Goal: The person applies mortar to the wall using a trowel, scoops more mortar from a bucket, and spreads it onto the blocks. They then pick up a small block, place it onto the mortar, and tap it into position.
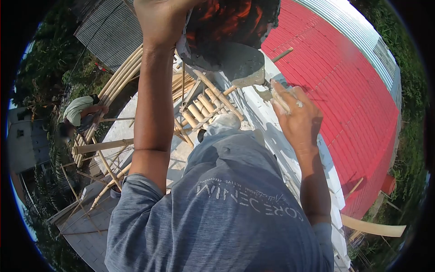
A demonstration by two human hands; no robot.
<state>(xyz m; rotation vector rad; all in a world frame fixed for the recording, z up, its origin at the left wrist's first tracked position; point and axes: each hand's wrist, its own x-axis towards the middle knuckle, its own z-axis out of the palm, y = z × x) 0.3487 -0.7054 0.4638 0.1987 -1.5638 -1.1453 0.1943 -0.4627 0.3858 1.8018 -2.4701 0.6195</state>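
Observation:
At the top, my left hand (163, 18) grips the edge of a tilted, cement-crusted container (226, 22) with a dark and orange inside. A trowel (247, 68) with a rounded blade coated in wet grey mortar lies across the container's lower rim. My right hand (297, 113), smeared with mortar, is closed round its handle, most of which the fingers hide. Below the blade runs the top of a pale wall (260, 111), with some mortar near the right hand.
Red roofing (335, 95) slopes away on the right. Bamboo poles (120, 75) and a bamboo platform (199, 111) stand left of the wall, beneath me. Another person (79, 111) is bent over the poles at the far left. A curved strip (374, 225) juts out at lower right.

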